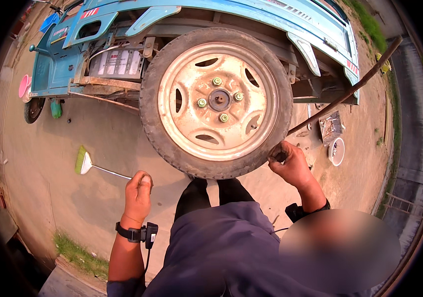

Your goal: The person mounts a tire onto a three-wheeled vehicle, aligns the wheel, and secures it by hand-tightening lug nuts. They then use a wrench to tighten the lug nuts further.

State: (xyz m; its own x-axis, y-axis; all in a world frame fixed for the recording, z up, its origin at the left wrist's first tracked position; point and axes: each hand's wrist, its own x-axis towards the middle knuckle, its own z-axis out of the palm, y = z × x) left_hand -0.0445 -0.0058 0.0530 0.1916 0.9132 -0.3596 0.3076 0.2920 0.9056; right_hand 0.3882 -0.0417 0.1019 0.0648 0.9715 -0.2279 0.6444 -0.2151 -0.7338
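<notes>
A wheel with a worn black tyre (159,141) and a dirty cream rim (184,133) stands upright before me against the vehicle's side. Several greenish nuts ring its hub (220,100). My right hand (292,165) is at the tyre's lower right edge, fingers curled and thumb bent in; whether it grips anything is hidden. Just above it, a long rusty bar (350,89) slants up to the right. My left hand (138,193) is closed, held low to the left, apart from the wheel. Behind it runs the handle of a green-bristled broom (83,161); contact cannot be made out.
The light-blue cargo vehicle (251,11) spans the far side, with a battery-like box (117,64) low in its frame. On the ground at right are a tray of tools (331,127) and a white bucket (336,152). A green bottle (55,109) lies far left.
</notes>
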